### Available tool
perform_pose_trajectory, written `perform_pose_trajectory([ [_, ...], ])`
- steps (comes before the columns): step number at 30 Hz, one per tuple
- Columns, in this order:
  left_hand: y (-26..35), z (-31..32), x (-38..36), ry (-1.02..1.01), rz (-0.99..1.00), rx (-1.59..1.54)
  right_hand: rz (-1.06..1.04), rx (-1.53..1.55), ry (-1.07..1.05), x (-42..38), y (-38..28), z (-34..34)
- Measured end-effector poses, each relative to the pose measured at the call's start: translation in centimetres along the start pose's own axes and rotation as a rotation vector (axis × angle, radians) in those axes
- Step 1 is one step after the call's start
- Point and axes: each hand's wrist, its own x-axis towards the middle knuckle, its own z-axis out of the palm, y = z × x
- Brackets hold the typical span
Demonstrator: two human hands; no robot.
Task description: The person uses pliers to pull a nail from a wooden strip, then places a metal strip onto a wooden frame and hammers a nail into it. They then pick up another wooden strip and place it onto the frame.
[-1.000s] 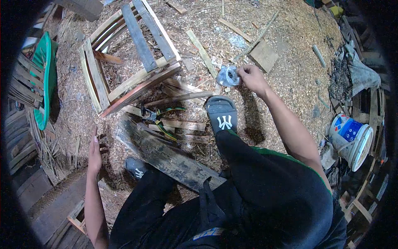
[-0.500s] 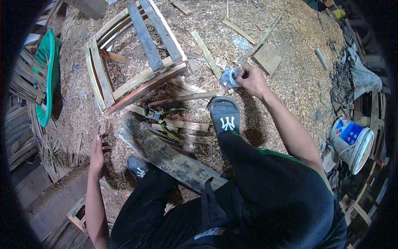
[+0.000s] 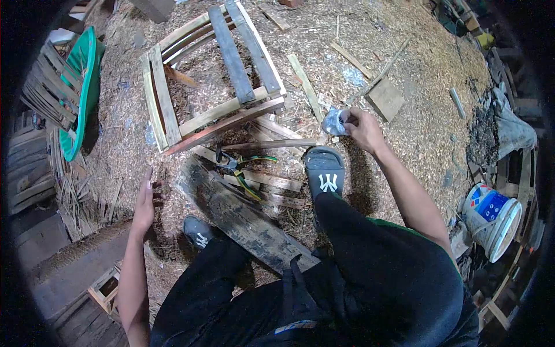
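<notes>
My right hand (image 3: pixel 365 132) is at a small clear plastic bag (image 3: pixel 333 122) on the wood-chip floor, beyond my right sandal. Its thumb and fingers are pinched together at the bag's mouth; whatever lies between the fingertips is hidden. My left hand (image 3: pixel 145 203) hovers with fingers stretched out and apart, holding nothing, left of a worn, dark plank (image 3: pixel 243 217). Pliers (image 3: pixel 238 172) with green-and-yellow handles lie on wood slats just past that plank. A slatted wooden crate frame (image 3: pixel 222 114) rests beyond them, tilted across the floor.
Loose slats and a flat square board (image 3: pixel 385 99) lie at the far right. A green wheelbarrow-like tub (image 3: pixel 81 98) with slats across it stands at the left. On the right are a white-and-blue bucket (image 3: pixel 491 217) and a grey sack (image 3: pixel 514 124). My sandals (image 3: pixel 325 170) flank the plank.
The whole view has shifted, so the scene sits farther right. My right hand stays at the bag's mouth, and my left hand remains outstretched beside the plank.
</notes>
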Motion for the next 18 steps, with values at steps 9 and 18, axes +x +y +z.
perform_pose_trajectory([
  [9, -1.0, 0.1, 0.4, 0.02, 0.059, -0.023, -0.059, -0.047, -0.003, 0.2, 0.4, 0.2],
  [18, 1.9, 0.6, -0.3, 0.027, -0.001, -0.09, -0.062, -0.075, 0.075, 0.2, 0.4, -0.1],
])
